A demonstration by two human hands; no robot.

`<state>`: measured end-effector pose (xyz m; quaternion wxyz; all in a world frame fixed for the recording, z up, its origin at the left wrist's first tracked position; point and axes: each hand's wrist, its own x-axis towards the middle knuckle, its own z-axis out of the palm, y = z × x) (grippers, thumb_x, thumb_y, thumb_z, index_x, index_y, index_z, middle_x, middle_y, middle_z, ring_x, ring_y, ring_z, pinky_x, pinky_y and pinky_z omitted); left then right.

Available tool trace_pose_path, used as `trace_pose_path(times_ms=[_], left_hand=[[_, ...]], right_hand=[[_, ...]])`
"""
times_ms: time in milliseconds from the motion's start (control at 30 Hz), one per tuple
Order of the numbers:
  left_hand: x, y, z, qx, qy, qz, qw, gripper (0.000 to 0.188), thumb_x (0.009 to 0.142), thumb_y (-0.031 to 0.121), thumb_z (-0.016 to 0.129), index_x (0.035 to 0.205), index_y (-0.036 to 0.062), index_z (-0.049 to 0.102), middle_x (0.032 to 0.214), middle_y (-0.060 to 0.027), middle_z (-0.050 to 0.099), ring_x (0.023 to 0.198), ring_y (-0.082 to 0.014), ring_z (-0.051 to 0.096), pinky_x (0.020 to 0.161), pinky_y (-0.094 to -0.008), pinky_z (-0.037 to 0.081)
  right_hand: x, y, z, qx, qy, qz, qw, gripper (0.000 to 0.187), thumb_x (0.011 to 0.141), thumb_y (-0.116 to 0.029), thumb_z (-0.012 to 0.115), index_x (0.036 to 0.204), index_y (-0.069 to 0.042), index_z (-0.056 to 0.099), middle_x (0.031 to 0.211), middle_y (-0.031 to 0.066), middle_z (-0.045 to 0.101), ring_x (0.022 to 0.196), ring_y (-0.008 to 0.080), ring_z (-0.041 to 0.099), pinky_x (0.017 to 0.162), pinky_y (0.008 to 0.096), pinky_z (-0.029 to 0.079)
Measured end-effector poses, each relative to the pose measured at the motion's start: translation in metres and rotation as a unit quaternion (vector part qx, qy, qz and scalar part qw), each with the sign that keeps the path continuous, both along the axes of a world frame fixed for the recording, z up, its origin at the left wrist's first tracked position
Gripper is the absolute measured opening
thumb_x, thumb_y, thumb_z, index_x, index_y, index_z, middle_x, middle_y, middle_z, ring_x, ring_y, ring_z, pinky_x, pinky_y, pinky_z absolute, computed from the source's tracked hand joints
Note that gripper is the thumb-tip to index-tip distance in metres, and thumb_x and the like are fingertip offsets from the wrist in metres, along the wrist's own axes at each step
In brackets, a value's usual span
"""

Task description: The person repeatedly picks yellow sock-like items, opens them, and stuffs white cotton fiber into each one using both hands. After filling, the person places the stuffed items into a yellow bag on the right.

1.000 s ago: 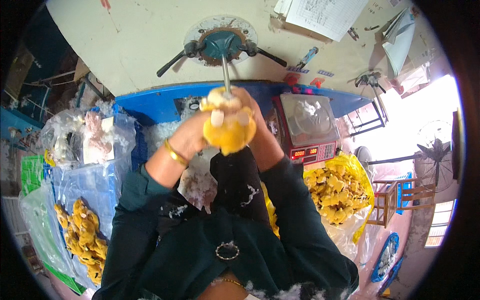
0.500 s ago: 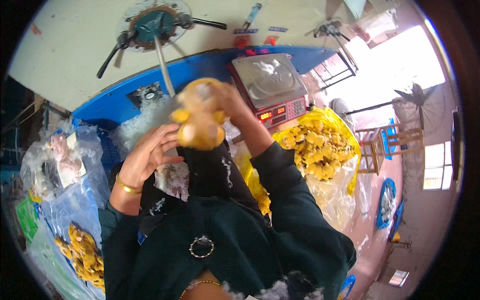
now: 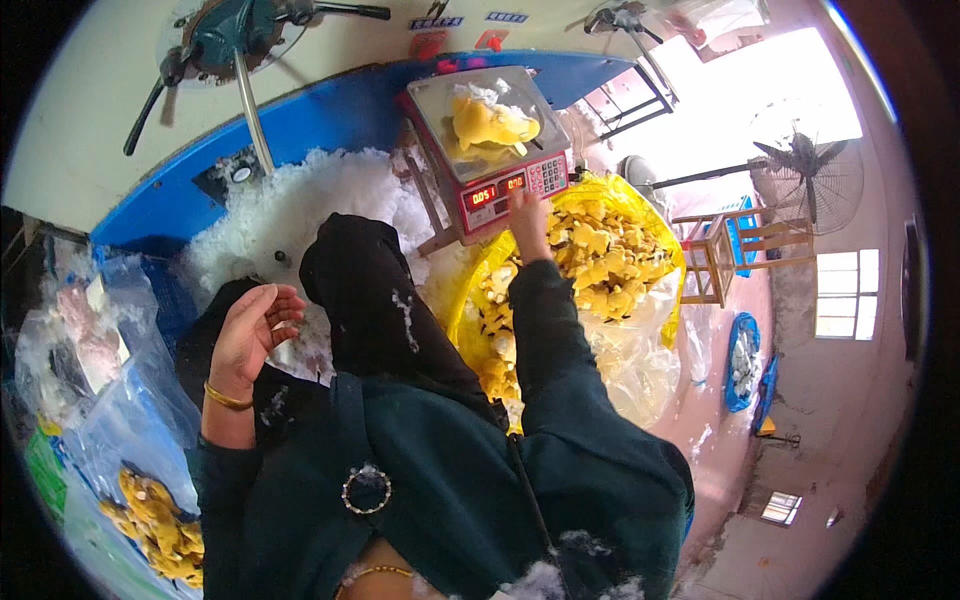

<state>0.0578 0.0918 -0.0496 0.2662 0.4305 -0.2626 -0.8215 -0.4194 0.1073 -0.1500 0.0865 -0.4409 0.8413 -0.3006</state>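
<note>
A yellow plush toy (image 3: 492,124) with white fluff on it lies on the metal pan of a red digital scale (image 3: 470,172), whose red display is lit. My right hand (image 3: 528,222) is at the scale's front edge, just by the display and keypad. Its fingers look drawn together, with no toy in them. My left hand (image 3: 258,335), with a gold bangle at the wrist, hovers over my lap. Its fingers are loosely bent and apart, holding nothing.
White stuffing (image 3: 330,195) is heaped left of the scale. A yellow bag (image 3: 655,212) of yellow plush pieces stands at my right. At the left are clear plastic bags (image 3: 130,365) and more plush pieces (image 3: 155,520). A machine with a metal tube (image 3: 252,110) stands ahead.
The plush toy has gone from my hands onto the scale, and the display has changed. My right hand has drawn back to the scale's front; my left has moved lower and left.
</note>
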Motion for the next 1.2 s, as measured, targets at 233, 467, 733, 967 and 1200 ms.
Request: trace_pose_path(times_ms=[233,467,733,967,1200], left_hand=[[0.009,0.017,-0.021,0.022,-0.033,0.015,0.999,0.029,0.094,0.03,0.054,0.106,0.004,0.06,0.095,-0.008,0.066,0.082,-0.0155,0.062,0.068,-0.0262,0.052],[-0.003,0.02,-0.017,0.02,-0.022,0.026,0.999,0.026,0.096,0.027,0.053,0.102,0.0037,0.061,0.092,-0.0076,0.066,0.082,-0.0152,0.063,0.069,-0.0254,0.052],[0.014,0.037,-0.014,0.01,-0.096,0.06,0.993,0.024,0.094,0.028,0.053,0.1,0.0053,0.061,0.094,-0.0073,0.064,0.087,-0.0148,0.061,0.073,-0.027,0.05],[0.074,0.069,-0.032,-0.065,-0.149,0.164,0.973,0.022,0.093,0.025,0.059,0.096,0.0033,0.06,0.085,-0.0058,0.066,0.076,-0.0133,0.062,0.064,-0.0262,0.051],[0.227,0.14,-0.06,-0.205,-0.799,0.304,0.478,0.027,0.077,0.021,0.072,0.094,0.0022,0.062,0.09,-0.0152,0.063,0.085,-0.0296,0.062,0.074,-0.0383,0.05]], right_hand=[[-0.016,0.042,-0.02,-0.04,-0.02,0.088,0.995,0.052,0.069,-0.018,0.078,0.112,-0.001,0.054,0.095,0.0185,0.063,0.097,0.0364,0.06,0.082,0.0408,0.048],[-0.068,-0.06,0.065,-0.068,0.066,0.147,0.985,0.072,0.07,-0.01,0.076,0.133,-0.002,0.042,0.124,0.0184,0.054,0.106,0.0279,0.057,0.088,0.0351,0.047],[0.072,-0.063,0.1,0.118,-0.167,0.243,0.948,0.033,0.081,-0.032,0.072,0.089,-0.001,0.066,0.072,0.0056,0.063,0.065,0.0124,0.058,0.06,0.0289,0.047],[-0.039,0.04,0.043,0.188,-0.145,0.207,0.949,0.039,0.085,-0.034,0.065,0.112,-0.005,0.061,0.087,0.0137,0.065,0.075,0.0212,0.065,0.058,0.0333,0.048],[-0.094,0.081,0.052,0.264,-0.102,0.027,0.959,0.039,0.087,-0.032,0.062,0.116,-0.006,0.058,0.096,0.0111,0.061,0.081,0.0219,0.062,0.06,0.0338,0.046]])
